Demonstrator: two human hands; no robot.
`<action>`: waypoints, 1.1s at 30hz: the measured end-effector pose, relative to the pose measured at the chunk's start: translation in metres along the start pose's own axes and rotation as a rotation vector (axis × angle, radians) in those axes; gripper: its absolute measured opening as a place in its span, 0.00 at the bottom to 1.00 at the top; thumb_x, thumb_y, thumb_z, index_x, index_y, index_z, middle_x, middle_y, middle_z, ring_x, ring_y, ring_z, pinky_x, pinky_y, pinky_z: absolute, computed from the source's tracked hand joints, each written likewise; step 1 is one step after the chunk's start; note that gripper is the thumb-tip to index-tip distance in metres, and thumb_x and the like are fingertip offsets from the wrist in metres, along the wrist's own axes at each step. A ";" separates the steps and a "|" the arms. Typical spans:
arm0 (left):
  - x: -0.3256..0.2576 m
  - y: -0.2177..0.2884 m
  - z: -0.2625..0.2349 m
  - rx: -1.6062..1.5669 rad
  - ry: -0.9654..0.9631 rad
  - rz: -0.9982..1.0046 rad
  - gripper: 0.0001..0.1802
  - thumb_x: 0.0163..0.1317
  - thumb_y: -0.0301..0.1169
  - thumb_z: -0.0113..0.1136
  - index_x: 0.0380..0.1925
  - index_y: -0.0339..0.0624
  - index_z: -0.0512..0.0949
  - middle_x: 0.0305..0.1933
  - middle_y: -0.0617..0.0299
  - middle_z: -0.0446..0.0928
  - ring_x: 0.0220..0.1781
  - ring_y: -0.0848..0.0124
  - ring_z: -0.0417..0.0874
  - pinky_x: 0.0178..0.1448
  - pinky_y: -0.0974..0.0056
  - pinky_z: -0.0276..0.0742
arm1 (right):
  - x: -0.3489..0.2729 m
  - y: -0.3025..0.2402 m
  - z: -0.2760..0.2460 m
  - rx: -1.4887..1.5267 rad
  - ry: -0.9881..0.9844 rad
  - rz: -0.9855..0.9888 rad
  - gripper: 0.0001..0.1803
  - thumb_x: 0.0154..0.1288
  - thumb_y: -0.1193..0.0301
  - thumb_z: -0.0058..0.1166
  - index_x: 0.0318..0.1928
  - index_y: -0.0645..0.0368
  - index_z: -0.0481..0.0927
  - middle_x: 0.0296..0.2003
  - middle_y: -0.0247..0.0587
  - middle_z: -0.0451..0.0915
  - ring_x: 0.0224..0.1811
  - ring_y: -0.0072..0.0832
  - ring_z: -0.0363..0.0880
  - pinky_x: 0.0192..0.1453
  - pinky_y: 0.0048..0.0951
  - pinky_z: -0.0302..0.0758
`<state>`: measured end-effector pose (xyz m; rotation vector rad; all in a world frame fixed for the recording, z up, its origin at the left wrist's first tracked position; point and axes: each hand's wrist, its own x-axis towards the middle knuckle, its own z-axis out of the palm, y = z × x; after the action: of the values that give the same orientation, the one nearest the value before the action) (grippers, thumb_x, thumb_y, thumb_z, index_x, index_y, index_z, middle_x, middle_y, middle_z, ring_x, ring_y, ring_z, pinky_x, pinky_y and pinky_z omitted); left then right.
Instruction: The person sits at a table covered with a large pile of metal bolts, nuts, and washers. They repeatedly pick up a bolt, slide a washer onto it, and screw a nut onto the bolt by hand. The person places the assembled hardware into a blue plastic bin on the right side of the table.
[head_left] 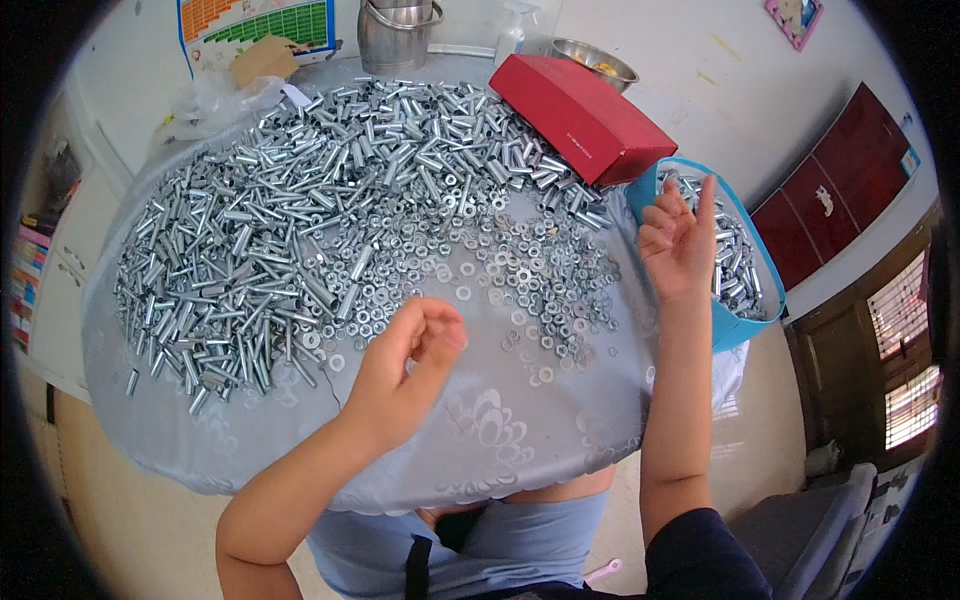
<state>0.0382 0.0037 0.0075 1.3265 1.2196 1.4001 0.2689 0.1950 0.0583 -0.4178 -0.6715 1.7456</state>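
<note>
Table, grey-clothed, with a wide heap of metal tubes across its far and left sides. At its right edge, a blue bin holds more tubes, partly hidden by the right hand; a red box lies just beside the bin. Farther back, a metal pail and steel bowl. The right grip is spread — one finger extended, others loosely curled. The left hand curls above the table — I cannot tell if it pinches anything. Smallest: nuts and washers, mid-table.
</note>
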 end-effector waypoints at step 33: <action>-0.159 0.071 0.080 -1.250 -0.337 0.530 0.31 0.60 0.58 0.42 0.34 0.37 0.75 0.46 0.52 0.56 0.36 0.64 0.59 0.43 0.61 0.58 | -0.030 0.085 0.017 -0.977 -0.320 -0.104 0.07 0.59 0.70 0.55 0.29 0.59 0.74 0.19 0.25 0.70 0.18 0.11 0.63 0.20 0.16 0.58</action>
<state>0.1364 -0.1561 0.0456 0.8705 -0.3361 1.7096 0.2026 0.1480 0.0159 -0.7433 -1.7479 1.2910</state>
